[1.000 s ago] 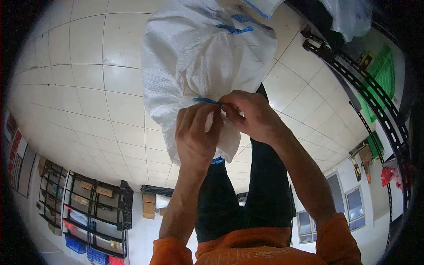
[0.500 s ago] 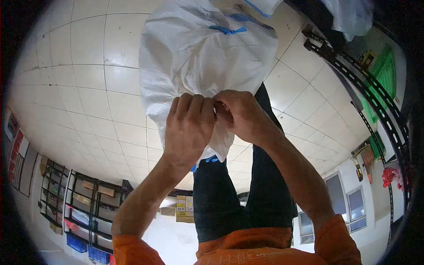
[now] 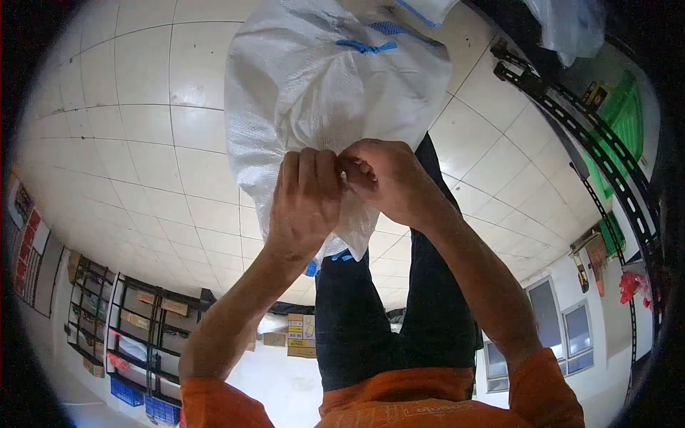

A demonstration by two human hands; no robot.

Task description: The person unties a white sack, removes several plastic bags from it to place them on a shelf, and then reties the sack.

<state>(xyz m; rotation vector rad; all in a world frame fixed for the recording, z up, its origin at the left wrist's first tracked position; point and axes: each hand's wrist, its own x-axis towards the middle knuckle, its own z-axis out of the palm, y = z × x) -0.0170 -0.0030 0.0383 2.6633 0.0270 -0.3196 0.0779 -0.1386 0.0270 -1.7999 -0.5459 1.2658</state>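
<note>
A large white woven sack (image 3: 300, 71) takes up the upper middle of the head view, its cloth creased and bunched toward my hands. A blue tie (image 3: 366, 46) is knotted on its far part, and more blue strips show at its near edge below my hands. My left hand (image 3: 307, 196) is closed on the gathered sack cloth, knuckles up. Close against it, my right hand (image 3: 392, 178) pinches the same bunched cloth with curled fingers. The fingertips of both hands are partly hidden. A loose flap of the sack hangs between my wrists.
Pale tiles (image 3: 135, 164) cover the floor. Slotted black metal rails (image 3: 571, 118) stand on the right near a green basket (image 3: 621, 135). Dark shelving (image 3: 153, 321) with blue crates is at lower left, and cardboard boxes (image 3: 301, 335) lie behind my legs.
My right hand has shifted slightly up and to the left, its fingers turned a little. The left hand stays almost in place, and both keep hold of the sack.
</note>
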